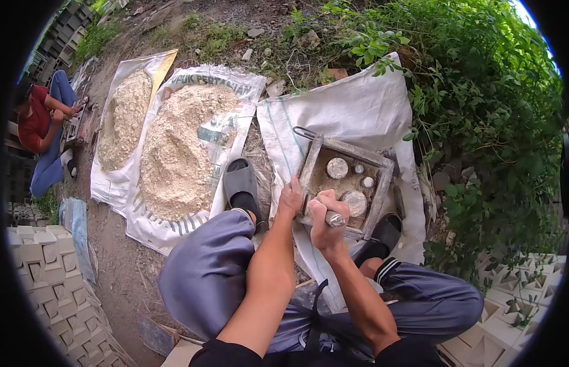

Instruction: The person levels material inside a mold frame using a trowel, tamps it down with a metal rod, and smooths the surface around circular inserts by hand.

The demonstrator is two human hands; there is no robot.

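Between my feet sits a square, powder-crusted mould frame [387, 177] with several round, pale-topped pieces inside, among them a large disc [355, 203] and a smaller one [337, 168]. At the frame's left side, my left hand [289, 197] holds the edge, its fingertips partly hidden. My right hand [326, 223] is closed in a fist around a short rod-like tool [336, 219], over the near part of the frame. The tool's rounded end points up toward me; its lower end is hidden by the hand. Pale powder lies around the pieces inside the frame.
A white woven sack [351, 110] lies under the frame. To the left, piles of pale powder [177, 153] rest on other sacks. Another person [43, 122] sits at far left. Patterned blocks [55, 281] are stacked lower left; bushes [480, 128] stand at right.
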